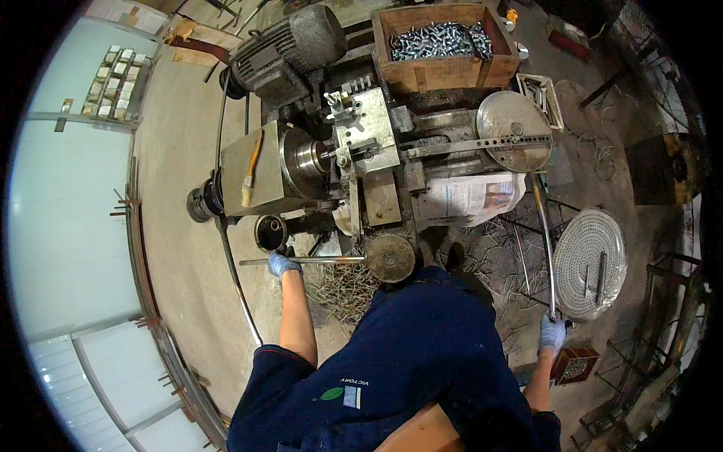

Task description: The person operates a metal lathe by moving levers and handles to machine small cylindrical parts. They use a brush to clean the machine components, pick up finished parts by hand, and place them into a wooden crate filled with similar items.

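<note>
My left hand [283,264], in a pale blue glove, is closed around a straight metal bar [331,261] in front of the machine. The bar sticks out to both sides of the hand and meets a round, dirty metal disc [390,258] on its right. Just beyond the hand is a dark round pot [270,233]. Far to the right, my right hand [552,334], gloved alike, grips the near end of a long steel lever [547,245]. Between the hands stands a lathe-like machine with a chuck [305,160] and a flat steel tool block [369,129].
A wooden crate [425,83] of small shiny metal parts stands behind the machine. A brush [253,169] lies on the headstock. Newspaper [471,200] lies right of centre. A perforated round plate [590,260] stands beside my right hand. Metal shavings [343,290] cover floor below.
</note>
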Demonstrator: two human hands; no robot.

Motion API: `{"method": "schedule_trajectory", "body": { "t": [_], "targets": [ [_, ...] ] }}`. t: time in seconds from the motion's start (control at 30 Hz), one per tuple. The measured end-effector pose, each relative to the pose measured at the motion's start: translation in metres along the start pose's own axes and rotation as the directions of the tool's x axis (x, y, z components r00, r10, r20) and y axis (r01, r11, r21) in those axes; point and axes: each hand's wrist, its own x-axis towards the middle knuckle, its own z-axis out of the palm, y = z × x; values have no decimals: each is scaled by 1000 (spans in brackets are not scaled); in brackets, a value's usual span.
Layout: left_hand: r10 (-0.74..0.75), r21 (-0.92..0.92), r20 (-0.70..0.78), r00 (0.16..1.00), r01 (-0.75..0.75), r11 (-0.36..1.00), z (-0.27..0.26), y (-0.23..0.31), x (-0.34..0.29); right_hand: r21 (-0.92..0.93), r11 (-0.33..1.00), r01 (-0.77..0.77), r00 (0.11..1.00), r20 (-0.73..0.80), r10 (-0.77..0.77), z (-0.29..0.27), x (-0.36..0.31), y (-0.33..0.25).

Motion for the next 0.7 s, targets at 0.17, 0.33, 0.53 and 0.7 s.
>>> {"method": "schedule_trajectory", "body": {
  "t": [0.17, 0.33, 0.53, 0.7],
  "targets": [
    [15, 33, 6, 1000, -15, 999, -5, -3, 13, -35, 999, -3, 1000, -5, 3, -3, -8, -8],
    [-3, 14, -11, 1000, 3, 1000, -1, -2, 5, -114, 991, -71, 997, 6, 72, 6, -8, -4],
    [-9, 32, 7, 1000, 8, 999, -7, -4, 19, -87, 994, -67, 998, 13, 69, 8, -18, -8],
    [-25, -15, 7, 1000, 25, 1000, -2, 0, 4, -80, 994, -79, 996, 24, 82, 4, -27, -19]
  ]
}}
